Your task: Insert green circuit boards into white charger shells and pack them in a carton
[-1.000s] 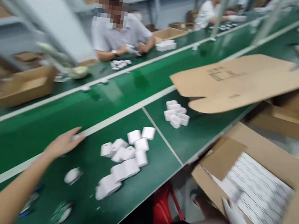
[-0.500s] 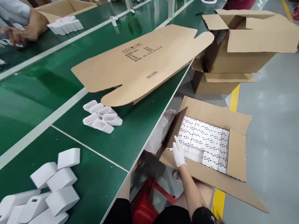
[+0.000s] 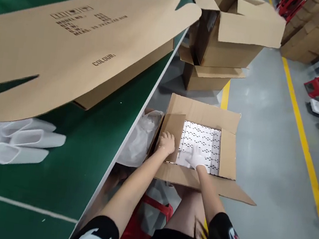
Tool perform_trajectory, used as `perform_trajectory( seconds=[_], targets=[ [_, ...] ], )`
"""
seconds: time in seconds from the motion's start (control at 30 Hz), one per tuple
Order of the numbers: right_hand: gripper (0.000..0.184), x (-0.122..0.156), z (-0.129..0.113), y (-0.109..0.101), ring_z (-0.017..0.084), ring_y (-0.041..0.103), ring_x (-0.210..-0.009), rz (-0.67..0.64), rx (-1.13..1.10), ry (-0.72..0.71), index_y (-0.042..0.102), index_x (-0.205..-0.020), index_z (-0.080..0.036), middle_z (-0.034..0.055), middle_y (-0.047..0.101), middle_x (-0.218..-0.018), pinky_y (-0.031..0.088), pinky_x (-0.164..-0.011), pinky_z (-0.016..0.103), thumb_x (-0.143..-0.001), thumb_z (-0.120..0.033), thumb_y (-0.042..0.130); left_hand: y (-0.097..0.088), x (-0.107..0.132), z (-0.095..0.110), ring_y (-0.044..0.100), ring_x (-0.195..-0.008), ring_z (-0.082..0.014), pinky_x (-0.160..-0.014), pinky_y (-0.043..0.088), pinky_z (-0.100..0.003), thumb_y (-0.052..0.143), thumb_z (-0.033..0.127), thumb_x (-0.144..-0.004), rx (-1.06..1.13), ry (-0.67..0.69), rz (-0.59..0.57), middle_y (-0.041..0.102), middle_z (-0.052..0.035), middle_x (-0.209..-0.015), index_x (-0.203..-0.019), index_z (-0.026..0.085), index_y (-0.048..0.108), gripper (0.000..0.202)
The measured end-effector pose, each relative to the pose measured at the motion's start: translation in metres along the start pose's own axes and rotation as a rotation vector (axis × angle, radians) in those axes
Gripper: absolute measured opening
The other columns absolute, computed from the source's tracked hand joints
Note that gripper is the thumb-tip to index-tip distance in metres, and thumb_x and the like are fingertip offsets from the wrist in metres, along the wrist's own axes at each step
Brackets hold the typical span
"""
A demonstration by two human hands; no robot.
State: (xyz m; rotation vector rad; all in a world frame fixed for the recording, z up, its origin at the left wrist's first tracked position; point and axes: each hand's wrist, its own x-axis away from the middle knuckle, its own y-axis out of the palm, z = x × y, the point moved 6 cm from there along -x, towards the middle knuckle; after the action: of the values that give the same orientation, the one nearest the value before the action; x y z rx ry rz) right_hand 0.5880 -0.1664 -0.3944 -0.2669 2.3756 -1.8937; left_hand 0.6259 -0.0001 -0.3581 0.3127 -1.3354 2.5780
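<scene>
My bare left hand (image 3: 167,143) has its fingers bent over the left flap (image 3: 178,128) of an open cardboard carton (image 3: 230,152). My right hand (image 3: 197,158), in a white glove, rests on the contents at the carton's near side, its fingers apart and holding nothing I can see. Packed inside in tight rows are white plastic housings (image 3: 203,135) with small dark slots in their ends. Pale material under the glove in the near left corner blends with it, so details there are unclear. More white hollow housings (image 3: 17,138) lie grouped on the green table.
A flattened, printed cardboard carton (image 3: 77,53) lies over another cardboard piece on the green table (image 3: 57,200). A box with clear plastic bags (image 3: 141,138) stands between table and carton. Stacked open boxes (image 3: 230,52) stand beyond. Under me is a red stool (image 3: 136,226).
My left hand has come into view, onto the carton's left flap. The gloved right hand has moved right over the housings. The view has shifted closer to the carton.
</scene>
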Motion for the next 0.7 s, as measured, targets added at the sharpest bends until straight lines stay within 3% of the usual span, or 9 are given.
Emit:
perform_trajectory(
  seconds=[0.1, 0.17, 0.27, 0.37, 0.47, 0.53, 0.6, 0.7],
  targets=[
    [0.043, -0.007, 0.044, 0.008, 0.028, 0.049, -0.121, -0.138, 0.114, 0.04, 0.05, -0.129, -0.018, 0.0112, 0.048, -0.136, 0.042, -0.099, 0.053, -0.09, -0.036, 0.058, 0.042, -0.013, 0.02, 0.045, -0.124, -0.0299, -0.104, 0.035, -0.055, 0.057, 0.032, -0.088, -0.05, 0.088, -0.09, 0.053, -0.0129, -0.129, -0.118, 0.014, 0.056, 0.035],
    [0.047, -0.019, 0.058, 0.02, 0.03, 0.044, -0.126, -0.216, 0.156, 0.014, 0.049, -0.131, -0.018, 0.0119, 0.044, -0.14, 0.036, -0.103, 0.055, -0.089, -0.037, 0.059, 0.075, -0.017, 0.039, 0.049, -0.12, -0.026, -0.101, 0.04, -0.049, 0.058, 0.031, -0.088, -0.069, 0.137, -0.158, 0.055, -0.0095, -0.126, -0.114, 0.016, 0.057, 0.031],
    [0.049, -0.039, 0.063, 0.039, 0.03, 0.042, -0.128, -0.308, 0.186, -0.064, 0.048, -0.132, -0.018, 0.0114, 0.042, -0.142, 0.035, -0.104, 0.054, -0.089, -0.038, 0.059, 0.109, -0.033, 0.049, 0.047, -0.123, -0.0308, -0.099, 0.043, -0.046, 0.06, 0.023, -0.082, -0.107, 0.049, -0.167, 0.051, -0.0158, -0.131, -0.12, 0.014, 0.053, 0.039],
    [0.046, -0.052, 0.064, 0.051, 0.028, 0.047, -0.122, -0.341, 0.202, -0.101, 0.048, -0.13, -0.019, 0.0107, 0.045, -0.137, 0.04, -0.099, 0.051, -0.089, -0.038, 0.058, 0.111, -0.049, 0.024, 0.043, -0.128, -0.0388, -0.097, 0.043, -0.049, 0.054, 0.026, -0.084, -0.145, -0.155, -0.067, 0.038, -0.0276, -0.141, -0.136, 0.008, 0.036, 0.057],
    [0.044, -0.059, 0.067, 0.057, 0.026, 0.05, -0.115, -0.342, 0.207, -0.103, 0.05, -0.127, -0.018, 0.0102, 0.048, -0.132, 0.044, -0.094, 0.048, -0.089, -0.038, 0.058, 0.087, -0.047, -0.023, 0.041, -0.128, -0.0465, -0.089, 0.042, -0.062, 0.037, 0.033, -0.092, -0.205, -0.321, 0.062, 0.028, -0.0354, -0.143, -0.144, 0.005, 0.015, 0.063],
    [0.042, -0.06, 0.068, 0.061, 0.025, 0.051, -0.111, -0.341, 0.2, -0.109, 0.05, -0.125, -0.018, 0.0098, 0.05, -0.128, 0.044, -0.092, 0.046, -0.089, -0.039, 0.058, 0.071, -0.04, -0.048, 0.034, -0.131, -0.0504, -0.088, 0.036, -0.072, 0.031, 0.033, -0.093, -0.262, -0.345, 0.126, 0.022, -0.0376, -0.145, -0.146, 0.005, 0.007, 0.064],
    [0.043, -0.061, 0.068, 0.065, 0.025, 0.051, -0.111, -0.335, 0.189, -0.12, 0.05, -0.125, -0.017, 0.01, 0.049, -0.127, 0.044, -0.091, 0.045, -0.089, -0.039, 0.058, 0.069, -0.038, -0.057, 0.025, -0.137, -0.0464, -0.098, 0.028, -0.071, 0.036, 0.036, -0.092, -0.307, -0.257, 0.132, 0.019, -0.0334, -0.149, -0.146, 0.007, 0.007, 0.069],
    [0.049, -0.061, 0.068, 0.07, 0.027, 0.049, -0.114, -0.325, 0.182, -0.124, 0.046, -0.13, -0.017, 0.0115, 0.046, -0.132, 0.043, -0.093, 0.046, -0.088, -0.039, 0.058, 0.099, -0.05, -0.04, 0.019, -0.143, -0.0339, -0.115, 0.018, -0.055, 0.054, 0.05, -0.082, -0.352, 0.093, -0.035, 0.023, -0.0189, -0.154, -0.147, 0.014, 0.016, 0.083]
  ],
)
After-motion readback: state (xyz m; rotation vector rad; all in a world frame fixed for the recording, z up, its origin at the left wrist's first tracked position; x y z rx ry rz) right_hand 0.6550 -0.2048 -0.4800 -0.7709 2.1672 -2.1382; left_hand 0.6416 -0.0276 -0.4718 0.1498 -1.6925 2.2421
